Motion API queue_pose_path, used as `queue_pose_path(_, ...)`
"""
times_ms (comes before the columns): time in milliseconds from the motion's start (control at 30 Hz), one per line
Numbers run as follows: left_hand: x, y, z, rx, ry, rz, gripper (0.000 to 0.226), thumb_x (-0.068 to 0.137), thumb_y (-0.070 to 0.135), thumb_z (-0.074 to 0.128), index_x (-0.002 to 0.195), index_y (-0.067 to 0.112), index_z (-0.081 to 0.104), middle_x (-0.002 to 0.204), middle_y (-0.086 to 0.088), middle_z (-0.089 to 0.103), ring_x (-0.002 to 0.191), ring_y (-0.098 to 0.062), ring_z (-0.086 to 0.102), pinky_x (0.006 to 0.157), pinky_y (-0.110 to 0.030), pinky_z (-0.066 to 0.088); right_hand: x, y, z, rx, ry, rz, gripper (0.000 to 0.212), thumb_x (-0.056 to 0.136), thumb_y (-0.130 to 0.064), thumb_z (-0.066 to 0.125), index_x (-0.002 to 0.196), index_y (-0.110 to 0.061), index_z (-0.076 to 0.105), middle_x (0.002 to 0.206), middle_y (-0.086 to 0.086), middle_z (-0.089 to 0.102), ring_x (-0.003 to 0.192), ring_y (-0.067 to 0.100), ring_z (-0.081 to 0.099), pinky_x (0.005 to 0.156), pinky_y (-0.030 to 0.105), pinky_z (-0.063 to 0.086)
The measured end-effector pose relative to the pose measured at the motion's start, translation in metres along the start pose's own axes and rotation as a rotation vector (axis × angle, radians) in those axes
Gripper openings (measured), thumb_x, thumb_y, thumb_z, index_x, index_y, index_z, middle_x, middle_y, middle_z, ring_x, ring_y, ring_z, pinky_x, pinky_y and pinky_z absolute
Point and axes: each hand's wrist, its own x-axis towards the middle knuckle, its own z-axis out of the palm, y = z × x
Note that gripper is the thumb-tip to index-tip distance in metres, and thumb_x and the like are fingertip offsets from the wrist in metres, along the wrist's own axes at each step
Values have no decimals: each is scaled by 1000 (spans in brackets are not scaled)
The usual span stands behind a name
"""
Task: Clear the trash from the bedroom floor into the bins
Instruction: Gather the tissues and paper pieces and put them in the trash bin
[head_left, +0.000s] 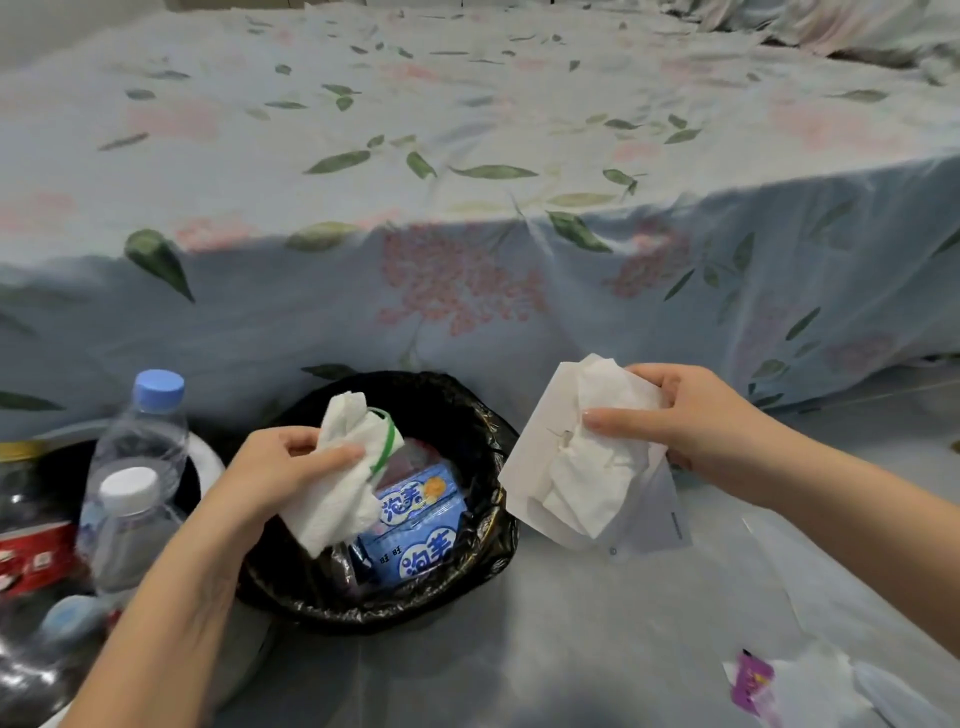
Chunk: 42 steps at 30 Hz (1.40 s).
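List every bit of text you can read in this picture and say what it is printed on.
"泡芙": large white characters, printed twice on the blue plastic snack wrappers inside the black-lined round bin.
"旺旺": small characters on the lower blue wrapper, only faintly legible.
Red label on the dark bottle at far left: white marks, too blurred to read.
Purple and white wrapper on the floor: print too blurred to read.
White paper in the right hand: small edge print, unreadable.

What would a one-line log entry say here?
left hand: grips tissue over black-lined bin | right hand: grips tissue and paper beside bin
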Motion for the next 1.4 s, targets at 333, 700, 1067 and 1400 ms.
queue_pose_path(333, 5, -5, -8, 80, -6, 80, 11, 79, 20, 77, 83, 27, 70, 95, -7, 75, 101, -28, 69, 90, -43, 54, 2, 12, 11, 67, 17, 74, 26, 75, -19, 77, 99, -10, 71, 81, 3, 75, 63, 14, 70, 45, 18, 47)
queue_pose_path(700, -10, 13, -48, 62, 45, 150, 5, 81, 27, 72, 85, 29, 75, 82, 9, 77, 88, -13, 72, 88, -38, 56, 112, 15, 138, 0, -115, -23, 24, 70, -22, 84, 88, -13, 72, 85, 0, 74, 77, 14, 70, 66, 27, 56)
queue_pose_path(1067, -11, 9, -35, 21, 30, 147, 7, 82, 23, 71, 85, 29, 75, 83, 7, 78, 86, -9, 72, 89, -39, 56, 140, 76, 201, -714, -116, -90, 72, 71, -45, 78, 126, -7, 51, 126, 11, 57, 119, 27, 53, 93, 33, 46)
queue_pose_path(1400, -30, 44, 13, 82, -114, 290, 6, 82, 19, 73, 77, 23, 76, 80, 6, 77, 79, -10, 71, 83, -30, 57, 86, 6, 66, -402, 111, -261, 17, 82, -30, 73, 96, -21, 71, 85, -9, 70, 77, 2, 63, 81, 17, 51)
